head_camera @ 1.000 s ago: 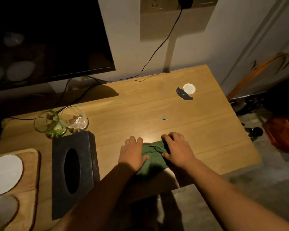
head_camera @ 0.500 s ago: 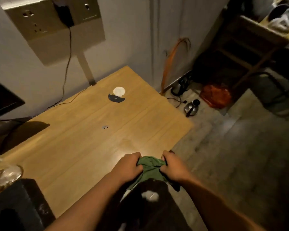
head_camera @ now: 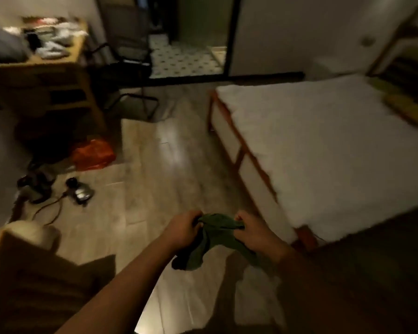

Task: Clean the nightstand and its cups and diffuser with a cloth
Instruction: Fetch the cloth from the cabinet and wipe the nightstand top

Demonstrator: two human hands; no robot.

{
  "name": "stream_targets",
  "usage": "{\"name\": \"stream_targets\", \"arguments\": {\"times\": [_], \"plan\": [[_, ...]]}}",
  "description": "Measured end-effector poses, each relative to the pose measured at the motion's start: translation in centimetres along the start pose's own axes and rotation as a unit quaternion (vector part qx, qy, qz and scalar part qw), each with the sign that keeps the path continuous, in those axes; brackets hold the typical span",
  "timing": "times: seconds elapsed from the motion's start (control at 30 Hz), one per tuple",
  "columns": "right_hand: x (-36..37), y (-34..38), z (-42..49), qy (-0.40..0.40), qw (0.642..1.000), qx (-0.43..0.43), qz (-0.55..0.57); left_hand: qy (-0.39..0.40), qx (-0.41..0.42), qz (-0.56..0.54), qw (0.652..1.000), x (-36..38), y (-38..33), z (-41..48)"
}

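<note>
While both hands grip it, the green cloth hangs bunched at lower center — left hand clenched on one end, right hand on the other. Behind: wood floor, bed at right, cluttered desk upper left.

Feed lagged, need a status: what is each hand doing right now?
Left hand: closed on the crumpled dark green cloth.
Right hand: closed on the same cloth.
</note>
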State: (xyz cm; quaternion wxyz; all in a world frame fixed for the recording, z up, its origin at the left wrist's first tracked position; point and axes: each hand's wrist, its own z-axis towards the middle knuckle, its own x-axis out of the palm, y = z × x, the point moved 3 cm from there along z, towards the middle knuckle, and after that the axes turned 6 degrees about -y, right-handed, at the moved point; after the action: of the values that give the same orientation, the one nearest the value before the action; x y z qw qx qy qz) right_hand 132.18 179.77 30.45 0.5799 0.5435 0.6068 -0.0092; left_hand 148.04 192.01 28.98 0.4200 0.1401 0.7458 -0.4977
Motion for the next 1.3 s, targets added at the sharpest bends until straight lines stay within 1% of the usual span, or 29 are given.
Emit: {"name": "stream_targets", "arguments": {"times": [0.07,0.1,0.17,0.27,0.37,0.57,0.67,0.73,0.93,1.0,1.13,1.3], "plan": [[-6.1,-6.5,-2.3,-0.06,0.997,0.041,0.002,0.039,0.053,-0.005,0.998,3.9,-7.5,3.4],[-9.3,-10.8,-4.2,-0.1,0.993,0.07,0.005,0.067,0.088,0.003,0.994,6.7,-12.4,5.1],[-13.0,-15.0,-6.5,-0.131,0.987,0.098,0.007,0.083,0.113,0.014,0.99,9.3,-17.7,6.9],[-18.1,-21.7,-10.5,-0.157,0.973,0.167,0.04,0.111,0.163,0.049,0.979,14.9,-26.2,9.4],[-22.8,-28.7,-13.8,-0.208,0.947,0.241,0.036,0.161,0.214,0.086,0.96,21.1,-34.2,11.4],[-32.7,-41.7,-16.0,-0.246,0.907,0.336,0.068,0.26,0.295,0.108,0.913,33.0,-49.1,18.0],[-37.5,-47.7,-15.1,-0.258,0.892,0.363,0.079,0.291,0.315,0.095,0.898,38.2,-55.7,22.1],[-41.2,-51.9,-14.7,-0.263,0.878,0.383,0.114,0.32,0.326,0.092,0.885,41.7,-60.9,24.7],[-51.8,-63.0,-16.5,-0.303,0.836,0.436,0.137,0.401,0.372,0.116,0.829,51.0,-75.2,30.0],[-54.8,-66.1,-17.1,-0.314,0.826,0.445,0.142,0.401,0.386,0.124,0.822,53.5,-79.4,31.4],[-61.3,-74.7,-17.8,-0.343,0.805,0.461,0.147,0.406,0.418,0.152,0.798,60.9,-88.6,34.9],[-70.4,-86.5,-17.5,-0.364,0.809,0.436,0.149,0.399,0.429,0.172,0.792,69.9,-100.0,38.9]]}}
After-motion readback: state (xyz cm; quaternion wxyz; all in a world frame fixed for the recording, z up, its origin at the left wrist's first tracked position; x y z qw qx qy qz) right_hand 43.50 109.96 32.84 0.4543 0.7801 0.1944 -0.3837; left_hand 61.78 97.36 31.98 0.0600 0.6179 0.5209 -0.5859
